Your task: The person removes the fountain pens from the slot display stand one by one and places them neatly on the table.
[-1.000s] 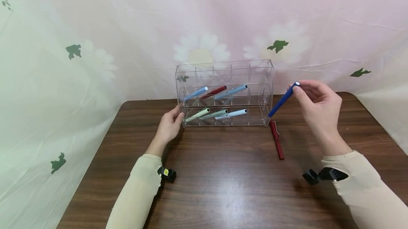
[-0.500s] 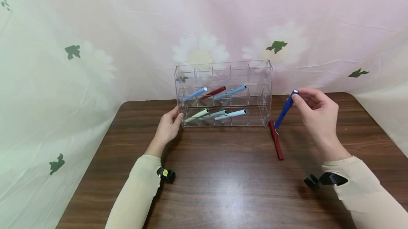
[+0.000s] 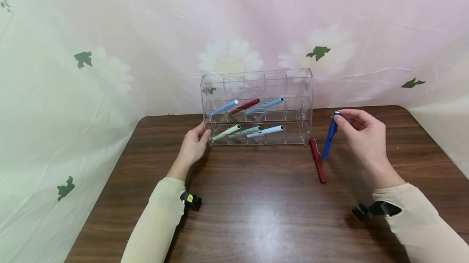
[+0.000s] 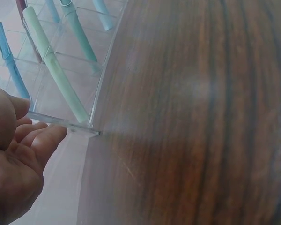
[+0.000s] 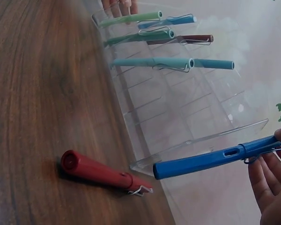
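Currently, the blue pen (image 3: 330, 136) was in your right hand (image 3: 366, 145), to the right of the clear rack (image 3: 296, 115). You pinched it by its clip end between thumb and fingertips, with no gap left at the grip. The pen was tilted, its free end pointing down just beside the red pen (image 3: 317, 163). You could not tell from the views whether the two pens touched.

The red pen lay flat on the worktop (image 3: 234, 214), near the rack's front right corner, its clip end toward the rack. Your left hand (image 3: 194, 145) gripped the rack's left end, thumb and fingers on either side of the clear panel.

Six pens leaned in the rack, their upper ends toward your right. Upper row, left to right: mid-blue pen (image 3: 224, 108), dark red pen (image 3: 245, 106), light blue pen (image 3: 265, 105). Lower row, left to right: pale green pen (image 3: 226, 132), grey-green pen (image 3: 246, 131), pale blue pen (image 3: 265, 131).

Beyond the worktop you faced a floral cloth (image 3: 165, 31); cream sleeves (image 3: 154, 222) covered your forearms.
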Available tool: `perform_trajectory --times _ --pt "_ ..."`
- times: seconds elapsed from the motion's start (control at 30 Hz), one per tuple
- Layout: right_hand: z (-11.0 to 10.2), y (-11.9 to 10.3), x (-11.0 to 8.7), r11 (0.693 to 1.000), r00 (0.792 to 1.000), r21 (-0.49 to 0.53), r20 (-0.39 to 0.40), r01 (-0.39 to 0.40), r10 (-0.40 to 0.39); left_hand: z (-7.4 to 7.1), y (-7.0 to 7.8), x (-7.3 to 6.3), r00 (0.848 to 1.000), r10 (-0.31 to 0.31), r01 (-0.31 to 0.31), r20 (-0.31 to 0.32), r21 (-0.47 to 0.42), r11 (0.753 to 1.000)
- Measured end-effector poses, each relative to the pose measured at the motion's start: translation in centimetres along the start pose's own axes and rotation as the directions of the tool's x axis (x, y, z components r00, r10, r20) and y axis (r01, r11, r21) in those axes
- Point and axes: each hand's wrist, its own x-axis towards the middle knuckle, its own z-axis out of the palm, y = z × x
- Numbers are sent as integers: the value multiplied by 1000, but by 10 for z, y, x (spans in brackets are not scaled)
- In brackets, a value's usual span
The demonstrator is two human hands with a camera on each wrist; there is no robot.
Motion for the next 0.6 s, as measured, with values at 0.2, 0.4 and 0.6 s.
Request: perform_trajectory --times 0.2,0.4,0.6 --pt "-1 12 -1 999 999 -30 30 -26 27 -1 0 0 1000 3 -3 1 0 1000" --pt "-4 28 0 995 996 -99 76 -28 36 0 0 1 1000 7 -7 -2 2 1000" --pt "-5 43 0 988 989 -145 132 -44 63 0 -1 1 1000 1 -1 -1 -2 1000"
